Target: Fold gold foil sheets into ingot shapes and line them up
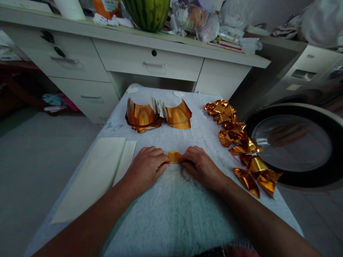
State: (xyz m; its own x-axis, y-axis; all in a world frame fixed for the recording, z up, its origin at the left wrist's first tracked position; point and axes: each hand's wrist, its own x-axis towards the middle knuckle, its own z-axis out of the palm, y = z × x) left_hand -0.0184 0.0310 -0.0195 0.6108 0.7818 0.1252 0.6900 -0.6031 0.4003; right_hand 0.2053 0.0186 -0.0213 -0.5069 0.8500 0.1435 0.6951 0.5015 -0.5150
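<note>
The left hand (148,165) and right hand (200,165) pinch opposite ends of a foil (174,157); crumpled foils (236,130) lie at right.

Single head-worn view, facing forward and down, close above the hands (147,165), over a cloth-covered table (163,221)

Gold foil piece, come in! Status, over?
Left hand, right hand: pinching. Gold foil piece: held at both ends. Crinkled foil pieces: off right, apart from both hands.
</note>
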